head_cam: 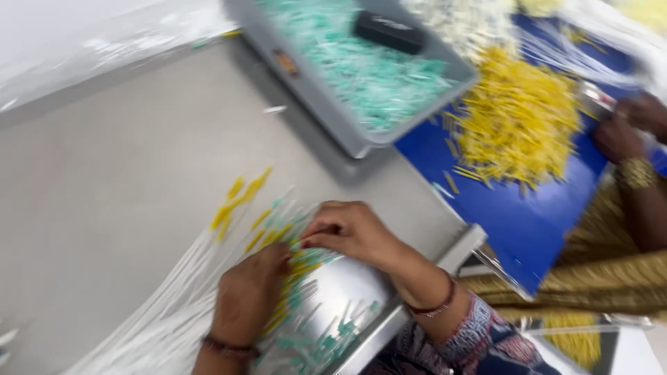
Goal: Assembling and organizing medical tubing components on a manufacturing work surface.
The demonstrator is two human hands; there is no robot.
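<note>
My left hand [246, 295] rests knuckles-up on a bundle of thin white tubes [160, 312] tipped with yellow and teal caps [240, 201]. My right hand [351, 229] hovers just above and to the right of it, its fingers curled over the capped ends near the teal pieces [326, 337]. Both hands touch the bundle on the grey metal table [104, 187]. The picture is blurred, so I cannot tell how firmly either hand grips.
A grey bin [326, 90] of teal pieces with a black object [389, 31] stands at the back. To the right, a yellow pile [517, 121] lies on a blue sheet [528, 222], where another person's hands [629, 128] work. Clear plastic [104, 42] lies far left.
</note>
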